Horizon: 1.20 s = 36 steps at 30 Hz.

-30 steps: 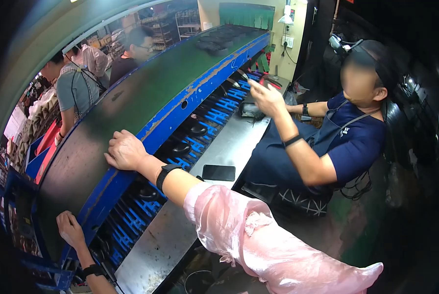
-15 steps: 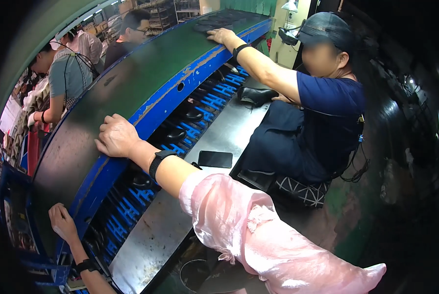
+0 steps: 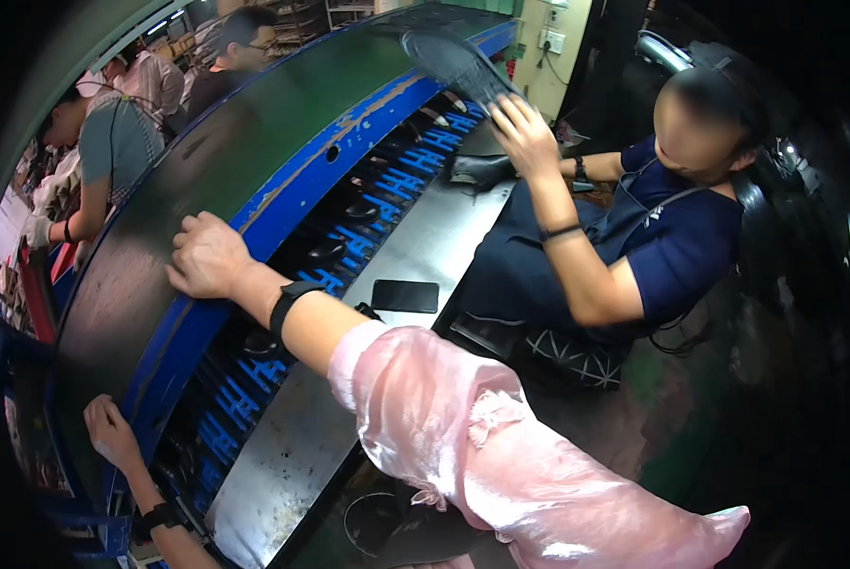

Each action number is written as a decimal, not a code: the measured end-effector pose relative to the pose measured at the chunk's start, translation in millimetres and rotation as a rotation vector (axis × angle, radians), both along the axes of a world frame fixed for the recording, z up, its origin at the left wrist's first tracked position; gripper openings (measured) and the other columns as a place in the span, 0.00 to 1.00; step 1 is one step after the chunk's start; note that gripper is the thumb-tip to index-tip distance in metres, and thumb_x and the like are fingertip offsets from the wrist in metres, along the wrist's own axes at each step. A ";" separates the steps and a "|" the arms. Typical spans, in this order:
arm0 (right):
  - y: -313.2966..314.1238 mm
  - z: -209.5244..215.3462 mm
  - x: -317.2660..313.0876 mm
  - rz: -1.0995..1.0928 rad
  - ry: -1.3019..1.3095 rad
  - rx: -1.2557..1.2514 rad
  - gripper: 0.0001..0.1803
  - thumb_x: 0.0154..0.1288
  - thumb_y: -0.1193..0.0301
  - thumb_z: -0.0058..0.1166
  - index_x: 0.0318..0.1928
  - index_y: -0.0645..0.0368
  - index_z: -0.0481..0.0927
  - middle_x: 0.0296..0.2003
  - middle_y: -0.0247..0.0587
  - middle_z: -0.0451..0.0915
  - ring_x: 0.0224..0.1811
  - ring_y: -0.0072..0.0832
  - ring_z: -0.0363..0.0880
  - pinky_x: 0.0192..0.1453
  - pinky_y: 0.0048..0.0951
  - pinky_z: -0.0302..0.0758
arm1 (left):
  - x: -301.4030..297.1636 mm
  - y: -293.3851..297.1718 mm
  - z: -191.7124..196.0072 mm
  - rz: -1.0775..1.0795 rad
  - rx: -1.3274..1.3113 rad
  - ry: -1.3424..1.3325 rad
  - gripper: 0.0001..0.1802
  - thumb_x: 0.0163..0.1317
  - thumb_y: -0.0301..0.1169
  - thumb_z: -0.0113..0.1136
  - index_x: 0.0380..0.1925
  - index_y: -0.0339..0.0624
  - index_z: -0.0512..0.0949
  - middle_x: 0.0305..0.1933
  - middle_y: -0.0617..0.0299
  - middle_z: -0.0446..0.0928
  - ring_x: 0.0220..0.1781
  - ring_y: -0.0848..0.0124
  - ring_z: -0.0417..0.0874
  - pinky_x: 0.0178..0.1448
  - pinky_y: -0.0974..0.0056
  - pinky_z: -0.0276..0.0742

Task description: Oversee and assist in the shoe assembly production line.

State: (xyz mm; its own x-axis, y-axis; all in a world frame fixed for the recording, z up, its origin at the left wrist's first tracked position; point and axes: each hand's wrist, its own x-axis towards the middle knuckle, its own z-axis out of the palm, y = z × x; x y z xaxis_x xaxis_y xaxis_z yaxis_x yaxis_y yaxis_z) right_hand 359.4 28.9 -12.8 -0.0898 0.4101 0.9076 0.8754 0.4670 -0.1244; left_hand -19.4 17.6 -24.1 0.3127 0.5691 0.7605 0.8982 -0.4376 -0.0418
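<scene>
My right hand (image 3: 209,256) rests on the near edge of a green belt (image 3: 283,123) with a blue frame, its fingers bent but apart and nothing in them. Lower left, my left hand (image 3: 112,431) lies on the same belt's edge, fingers loosely bent and nothing seen in it. Below the belt's edge, black shoes (image 3: 325,247) sit among blue prongs (image 3: 359,247). A black phone (image 3: 405,296) lies on the metal ledge (image 3: 283,474) beside my right forearm.
Across the ledge a seated co-worker (image 3: 577,256) in dark blue holds up a dark oval piece (image 3: 453,66), blurred. A black shoe (image 3: 482,171) is beside that person on the ledge. More people (image 3: 112,142) stand beyond the belt at left.
The co-worker's hand has come off the belt's far end and now holds up the dark oval piece; that person leans farther back. My hands stay on the belt's edge.
</scene>
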 end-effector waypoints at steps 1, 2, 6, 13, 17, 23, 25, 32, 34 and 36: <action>0.0 -0.7 0.6 0.008 0.013 0.015 0.16 0.52 0.58 0.56 0.14 0.53 0.83 0.19 0.32 0.79 0.34 0.33 0.75 0.42 0.36 0.71 | -0.3 0.2 -1.4 -0.015 0.000 -0.007 0.10 0.70 0.24 0.53 0.34 0.27 0.81 0.39 0.49 0.82 0.44 0.55 0.83 0.49 0.55 0.79; -0.7 -1.7 1.4 0.007 0.013 0.017 0.16 0.52 0.59 0.56 0.14 0.53 0.83 0.19 0.33 0.79 0.34 0.34 0.75 0.42 0.36 0.70 | -2.3 2.0 -3.2 -0.015 -0.007 -0.001 0.11 0.71 0.24 0.52 0.35 0.28 0.81 0.40 0.49 0.82 0.45 0.55 0.83 0.49 0.55 0.79; -2.2 -2.9 0.7 -0.019 -0.009 -0.025 0.16 0.52 0.58 0.56 0.14 0.53 0.84 0.20 0.32 0.80 0.35 0.33 0.75 0.43 0.36 0.70 | -7.4 5.5 -6.7 -0.037 -0.007 -0.010 0.10 0.71 0.23 0.52 0.36 0.27 0.81 0.40 0.49 0.82 0.45 0.54 0.83 0.50 0.55 0.79; 6.5 1.3 -6.1 0.036 0.048 0.005 0.15 0.49 0.59 0.57 0.14 0.53 0.82 0.20 0.33 0.78 0.34 0.34 0.75 0.42 0.35 0.72 | -16.7 7.1 -1.0 0.029 0.006 0.008 0.07 0.67 0.22 0.55 0.37 0.29 0.82 0.42 0.49 0.82 0.46 0.54 0.83 0.51 0.55 0.80; 4.5 6.4 6.7 0.024 -0.030 0.020 0.17 0.55 0.58 0.56 0.15 0.52 0.80 0.21 0.34 0.78 0.34 0.34 0.76 0.41 0.38 0.73 | 5.9 -6.2 6.9 0.041 0.035 0.002 0.05 0.60 0.23 0.59 0.33 0.34 0.83 0.40 0.50 0.83 0.47 0.52 0.83 0.54 0.54 0.79; -9.7 6.5 3.4 0.017 -0.062 -0.091 0.17 0.60 0.60 0.57 0.18 0.55 0.81 0.23 0.33 0.78 0.36 0.33 0.76 0.43 0.35 0.72 | 26.1 -21.3 18.9 -0.027 0.054 -0.040 0.05 0.59 0.23 0.60 0.26 0.34 0.81 0.34 0.53 0.82 0.40 0.55 0.82 0.46 0.54 0.79; -12.2 9.3 0.2 0.007 -0.071 -0.109 0.17 0.60 0.61 0.57 0.18 0.56 0.81 0.23 0.33 0.79 0.35 0.33 0.77 0.43 0.35 0.73 | 21.8 -20.8 21.6 -0.035 0.060 -0.062 0.05 0.59 0.23 0.61 0.25 0.34 0.81 0.34 0.54 0.82 0.40 0.55 0.82 0.46 0.55 0.79; -6.7 8.1 -0.6 0.017 -0.052 -0.064 0.18 0.59 0.60 0.57 0.17 0.56 0.82 0.22 0.34 0.79 0.34 0.34 0.77 0.44 0.36 0.73 | 23.5 -19.6 21.5 0.010 0.047 -0.123 0.06 0.59 0.25 0.62 0.25 0.34 0.82 0.34 0.56 0.84 0.42 0.57 0.83 0.49 0.55 0.78; -5.7 9.5 1.1 0.005 -0.067 -0.077 0.18 0.59 0.60 0.57 0.17 0.56 0.82 0.22 0.34 0.79 0.34 0.34 0.77 0.44 0.36 0.73 | 25.6 -19.2 19.7 0.015 0.040 -0.115 0.06 0.59 0.25 0.62 0.25 0.34 0.82 0.34 0.56 0.84 0.42 0.57 0.83 0.49 0.55 0.78; -5.7 10.6 2.9 -0.007 -0.081 -0.100 0.18 0.59 0.61 0.57 0.17 0.56 0.81 0.22 0.35 0.79 0.34 0.35 0.76 0.43 0.37 0.73 | 29.0 -17.9 21.7 0.036 0.051 -0.108 0.07 0.59 0.25 0.61 0.25 0.34 0.82 0.34 0.55 0.84 0.42 0.56 0.83 0.49 0.55 0.78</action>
State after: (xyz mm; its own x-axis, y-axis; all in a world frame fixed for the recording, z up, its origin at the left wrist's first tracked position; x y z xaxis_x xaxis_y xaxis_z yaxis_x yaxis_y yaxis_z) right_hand 362.3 23.3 -2.2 -0.1583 0.4992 0.8519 0.8877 0.4497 -0.0986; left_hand 9.6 -0.4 -2.4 0.2076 0.5378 0.8171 0.9138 -0.4048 0.0343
